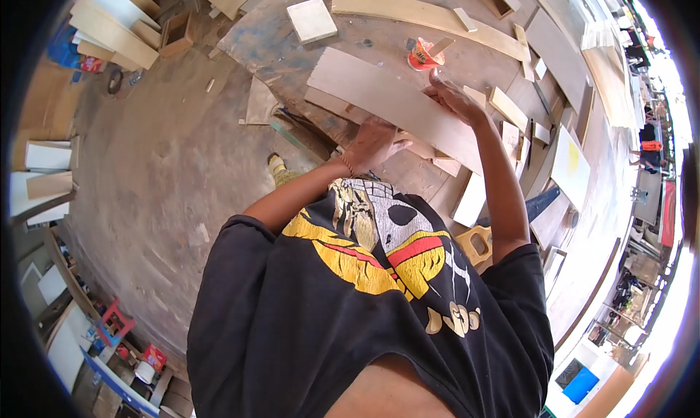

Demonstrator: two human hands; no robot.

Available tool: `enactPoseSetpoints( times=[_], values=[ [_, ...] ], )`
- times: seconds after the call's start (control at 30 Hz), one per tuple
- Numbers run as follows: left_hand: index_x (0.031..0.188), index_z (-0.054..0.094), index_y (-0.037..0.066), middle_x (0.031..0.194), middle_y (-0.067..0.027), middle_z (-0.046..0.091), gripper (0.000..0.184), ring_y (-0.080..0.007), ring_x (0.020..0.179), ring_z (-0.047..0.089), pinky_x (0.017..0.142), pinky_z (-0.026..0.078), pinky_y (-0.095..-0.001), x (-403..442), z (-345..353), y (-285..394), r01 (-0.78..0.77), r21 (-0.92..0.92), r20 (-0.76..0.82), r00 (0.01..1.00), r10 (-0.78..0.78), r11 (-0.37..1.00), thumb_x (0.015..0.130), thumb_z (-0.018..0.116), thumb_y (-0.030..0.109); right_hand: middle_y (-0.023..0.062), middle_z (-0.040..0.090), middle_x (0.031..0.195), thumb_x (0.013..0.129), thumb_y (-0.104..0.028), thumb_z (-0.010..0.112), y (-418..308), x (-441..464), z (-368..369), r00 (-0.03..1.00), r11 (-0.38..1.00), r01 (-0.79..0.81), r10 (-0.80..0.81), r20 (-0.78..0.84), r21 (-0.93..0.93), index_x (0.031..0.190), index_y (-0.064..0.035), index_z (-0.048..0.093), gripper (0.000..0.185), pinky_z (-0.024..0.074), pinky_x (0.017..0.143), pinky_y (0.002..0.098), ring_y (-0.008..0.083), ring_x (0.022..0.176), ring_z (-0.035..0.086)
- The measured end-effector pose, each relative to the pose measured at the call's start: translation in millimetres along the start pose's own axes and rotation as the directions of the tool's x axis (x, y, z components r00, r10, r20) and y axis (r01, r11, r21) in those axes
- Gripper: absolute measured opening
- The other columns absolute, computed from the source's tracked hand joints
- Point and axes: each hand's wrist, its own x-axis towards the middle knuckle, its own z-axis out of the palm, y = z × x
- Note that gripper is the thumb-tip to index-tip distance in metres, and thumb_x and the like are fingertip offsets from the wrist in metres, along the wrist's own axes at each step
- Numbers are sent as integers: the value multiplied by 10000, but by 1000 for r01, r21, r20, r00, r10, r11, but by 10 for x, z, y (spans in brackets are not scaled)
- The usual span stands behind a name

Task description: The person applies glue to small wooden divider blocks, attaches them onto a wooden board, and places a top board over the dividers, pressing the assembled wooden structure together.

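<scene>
A long, flat, pale wooden board (386, 94) slants across the worktop in front of me. A second strip of wood (332, 103) shows partly under its near left edge. My right hand (456, 101) is closed on the board's far edge, thumb raised. At the near edge, my left hand (372, 147) grips the board, its fingers pointing right; part of this grip is hidden. Just beyond my right hand stands a red and white cup (424, 55) with a small piece of wood across its top. A handsaw with a yellow handle (475, 244) lies beside my right forearm.
Offcuts such as a short wooden block (508, 109) lie right of my hands. A white square block (312, 20) and a long curved strip (415, 10) lie farther back. Stacked boards (117, 35) stand at the far left. A red stool (115, 322) is at the lower left.
</scene>
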Motion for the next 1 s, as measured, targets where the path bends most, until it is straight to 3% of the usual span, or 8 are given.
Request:
enactPoseSetpoints(
  times=[0.2, 0.43, 0.5, 0.73, 0.8, 0.9, 0.93, 1.0],
  values=[
    [952, 623, 70, 883, -102, 632, 281, -268, 835, 595, 790, 431, -389, 3, 18, -12, 51, 10, -24, 998, -51, 999, 751, 681, 257, 64, 648, 860, 899, -610, 301, -130, -29, 42, 1000, 987, -22, 24, 10, -159, 981, 31, 650, 734, 445, 689, 256, 101, 742, 559],
    [961, 610, 67, 855, -95, 634, 274, -265, 806, 599, 787, 432, -384, -8, -4, 6, 22, 15, -73, 997, -21, 1000, 750, 681, 227, 21, 621, 741, 890, -622, 318, -212, -104, 91, 999, 993, -31, 32, 10, -112, 894, 33, 662, 740, 409, 532, 236, 72, 579, 489],
    [963, 610, 64, 863, -97, 632, 277, -266, 816, 597, 793, 430, -385, -4, -17, 14, 25, 18, -77, 997, -23, 1000, 750, 680, 227, -42, 522, 600, 865, -663, 315, -196, -107, 110, 999, 989, -3, -3, -40, -149, 831, 31, 671, 781, 291, 440, 204, 34, 488, 363],
    [961, 614, 58, 910, -117, 623, 275, -274, 858, 585, 798, 431, -400, -9, 11, 17, 38, 15, -63, 997, -37, 999, 755, 672, 230, -26, 536, 606, 869, -650, 332, -127, -45, 94, 999, 998, -48, 48, -11, -51, 821, 37, 665, 765, 309, 436, 196, 27, 491, 394],
    [930, 618, 63, 882, -112, 626, 259, -265, 828, 592, 762, 445, -387, -9, 24, 3, 21, 33, -60, 998, -19, 999, 755, 661, 248, -82, 311, 510, 843, -709, 286, -38, 49, 51, 999, 981, -6, -4, -51, -195, 535, -115, 458, 690, 178, 409, 261, 47, 440, 231],
    [902, 623, 68, 846, -108, 630, 250, -262, 802, 596, 731, 456, -371, -1, 25, 5, 10, 48, -56, 998, -8, 999, 756, 648, 269, -88, 231, 516, 827, -731, 276, 12, 82, 5, 999, 967, -19, 9, -41, -254, 517, -152, 325, 658, 138, 420, 279, 55, 446, 179],
    [904, 624, 69, 837, -110, 631, 251, -268, 806, 594, 737, 454, -367, 3, 19, 7, 18, 44, -56, 998, -15, 999, 757, 647, 272, -88, 231, 516, 827, -731, 276, 36, 98, -17, 999, 968, -17, 6, -44, -252, 517, -152, 325, 658, 138, 420, 279, 55, 446, 179],
    [909, 619, 63, 847, -111, 629, 261, -283, 807, 591, 748, 450, -369, -2, 17, -4, 12, 3, -42, 999, -12, 1000, 760, 644, 276, -21, 457, 562, 819, -741, 257, 30, 82, -29, 999, 975, -3, 10, 32, -222, 608, -102, 538, 730, 304, 446, 243, 78, 482, 388]
  ],
)
